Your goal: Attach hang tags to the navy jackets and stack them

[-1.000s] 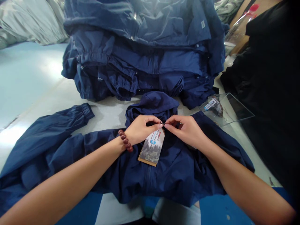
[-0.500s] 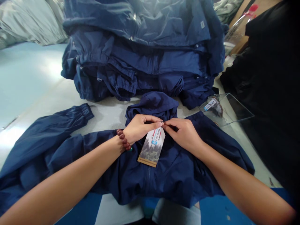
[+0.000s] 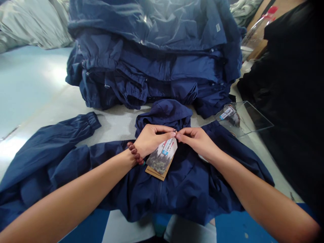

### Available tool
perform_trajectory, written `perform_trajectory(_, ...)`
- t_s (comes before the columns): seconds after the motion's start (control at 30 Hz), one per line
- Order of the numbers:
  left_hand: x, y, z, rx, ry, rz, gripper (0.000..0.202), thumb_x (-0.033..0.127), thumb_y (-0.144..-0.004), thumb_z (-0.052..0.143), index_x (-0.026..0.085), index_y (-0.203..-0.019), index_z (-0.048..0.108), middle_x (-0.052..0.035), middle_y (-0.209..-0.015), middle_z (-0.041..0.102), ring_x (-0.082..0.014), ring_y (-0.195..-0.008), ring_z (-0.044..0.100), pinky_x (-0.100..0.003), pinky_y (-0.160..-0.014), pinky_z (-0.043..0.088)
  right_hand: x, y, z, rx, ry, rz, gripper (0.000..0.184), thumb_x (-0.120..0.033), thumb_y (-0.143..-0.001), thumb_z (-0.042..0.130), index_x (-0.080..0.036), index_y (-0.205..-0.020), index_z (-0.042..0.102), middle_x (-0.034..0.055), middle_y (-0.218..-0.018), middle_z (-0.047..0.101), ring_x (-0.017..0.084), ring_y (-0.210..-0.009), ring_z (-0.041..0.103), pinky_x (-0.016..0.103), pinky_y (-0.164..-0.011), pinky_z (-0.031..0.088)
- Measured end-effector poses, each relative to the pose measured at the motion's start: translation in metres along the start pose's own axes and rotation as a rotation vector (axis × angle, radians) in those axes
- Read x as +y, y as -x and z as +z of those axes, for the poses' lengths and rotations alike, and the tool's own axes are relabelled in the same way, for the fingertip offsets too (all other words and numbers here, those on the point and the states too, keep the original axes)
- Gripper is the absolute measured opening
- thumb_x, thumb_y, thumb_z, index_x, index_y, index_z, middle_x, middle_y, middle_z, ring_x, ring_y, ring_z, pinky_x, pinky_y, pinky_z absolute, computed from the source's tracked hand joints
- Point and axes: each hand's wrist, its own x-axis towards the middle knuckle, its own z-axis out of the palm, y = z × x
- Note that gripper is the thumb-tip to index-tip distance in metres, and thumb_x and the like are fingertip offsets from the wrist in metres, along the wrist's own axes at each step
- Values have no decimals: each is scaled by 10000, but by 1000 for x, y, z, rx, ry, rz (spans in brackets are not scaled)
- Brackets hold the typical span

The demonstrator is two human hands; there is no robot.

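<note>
A navy hooded jacket [image 3: 187, 189] lies spread in front of me, its hood [image 3: 164, 113] pointing away and one sleeve [image 3: 50, 158] out to the left. Over its chest, my left hand [image 3: 152, 138] and my right hand [image 3: 194, 140] meet fingertip to fingertip. Both pinch the dark string [image 3: 174, 130] at the top of a printed hang tag [image 3: 162, 157], which shows a forest picture and a gold lower strip. The tag hangs tilted below the fingers. How the string runs between the fingertips is hidden.
A tall stack of folded navy jackets [image 3: 157, 67] stands behind. At right are a clear plastic box [image 3: 255, 118] with more tags [image 3: 229, 113], a red-capped bottle [image 3: 255, 30] and black cloth [image 3: 291, 101]. Pale grey fabric [image 3: 35, 23] is heaped at the back left.
The hang tag has swung and tilted to the left, and its layers have fanned slightly apart. Both hands stay pinched together in nearly the same place.
</note>
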Motion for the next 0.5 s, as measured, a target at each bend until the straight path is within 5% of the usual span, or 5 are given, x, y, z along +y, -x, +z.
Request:
perform_trajectory(0.17,2,2,2,35,-119,127,261,414,-850,783,201,-985,849,-59,-1122,811,-246,-1062,745,-325,-931,594,0,0,-1,6,-21,-2,205,-396,-882,709,-209,-816,763,16,-850,740,175,-835,654,301,-836,496)
perform_trajectory(0.5,6,5,1,39,-167,140,242,395,-871,763,198,-983,848,-45,-1004,830,-234,-937,771,-309,-829,609,0,3,0,43,22,-30,193,-401,-844,779,-223,-913,810,48,-957,796,225,-905,718,344,-854,541)
